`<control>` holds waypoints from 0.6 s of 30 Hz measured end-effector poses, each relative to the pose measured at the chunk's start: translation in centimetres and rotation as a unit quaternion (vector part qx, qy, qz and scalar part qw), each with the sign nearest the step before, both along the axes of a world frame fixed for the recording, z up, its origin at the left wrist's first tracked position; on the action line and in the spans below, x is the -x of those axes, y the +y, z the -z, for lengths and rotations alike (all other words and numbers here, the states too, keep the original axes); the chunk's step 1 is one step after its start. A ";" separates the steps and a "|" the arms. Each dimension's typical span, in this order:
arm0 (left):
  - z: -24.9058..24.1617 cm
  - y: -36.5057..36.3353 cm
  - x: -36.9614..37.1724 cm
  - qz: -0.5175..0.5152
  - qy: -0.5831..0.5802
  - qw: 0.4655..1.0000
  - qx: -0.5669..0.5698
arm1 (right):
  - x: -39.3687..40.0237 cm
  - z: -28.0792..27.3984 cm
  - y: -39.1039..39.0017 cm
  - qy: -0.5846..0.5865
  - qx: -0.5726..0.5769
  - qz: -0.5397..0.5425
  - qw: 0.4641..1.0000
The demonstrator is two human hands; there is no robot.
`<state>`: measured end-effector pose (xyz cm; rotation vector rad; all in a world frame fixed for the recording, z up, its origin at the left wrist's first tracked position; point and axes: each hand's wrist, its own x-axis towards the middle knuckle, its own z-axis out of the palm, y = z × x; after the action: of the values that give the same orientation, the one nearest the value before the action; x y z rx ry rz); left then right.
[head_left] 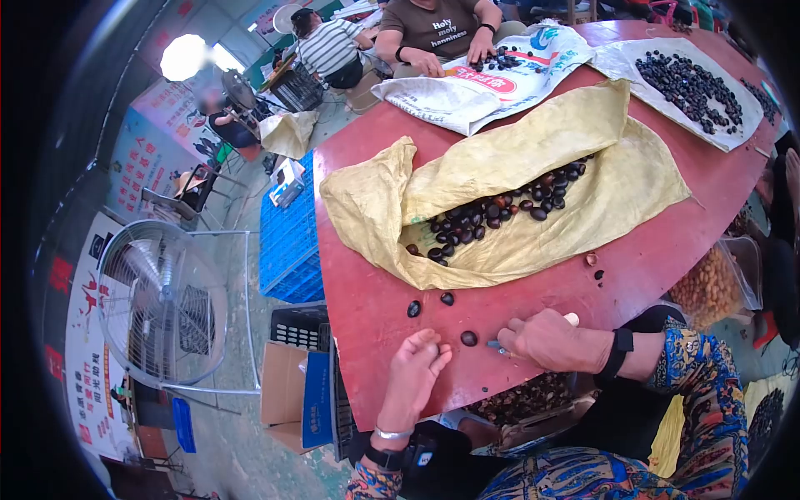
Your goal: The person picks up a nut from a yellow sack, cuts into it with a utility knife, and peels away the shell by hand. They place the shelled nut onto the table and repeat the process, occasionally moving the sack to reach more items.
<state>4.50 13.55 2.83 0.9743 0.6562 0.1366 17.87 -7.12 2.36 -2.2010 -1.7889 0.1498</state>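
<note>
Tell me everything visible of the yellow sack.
The yellow sack is creased, looking like woven material. It lies spread on the red table, its far side folded over in a flap and its left end bunched up. Dark nutlike pieces lie in its opening. Neither the left hand nor right hand touches it.

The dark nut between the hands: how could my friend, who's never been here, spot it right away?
Find the big red table, then its edge nearest the camera wearer. There, between the left hand and the right hand, lies one dark, round nut. The two loose nuts nearby lie closer to the yellow sack; only this one sits in the gap between the hands.
</note>
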 end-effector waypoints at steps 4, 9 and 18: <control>1.7 -1.5 1.6 0.029 -0.036 0.989 -0.144 | 0.3 0.5 0.3 0.002 -0.007 -0.008 1.000; 2.7 -2.7 2.6 0.019 -0.037 0.946 -0.322 | 1.1 0.8 0.6 -0.037 -0.023 -0.038 0.998; 2.8 -3.9 2.3 0.089 -0.062 0.806 -0.582 | 1.7 0.0 0.6 0.045 0.017 -0.017 0.999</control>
<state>2.16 9.63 0.04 2.1916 0.2981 0.4651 16.20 -6.56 2.37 -2.1508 -1.7890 0.2827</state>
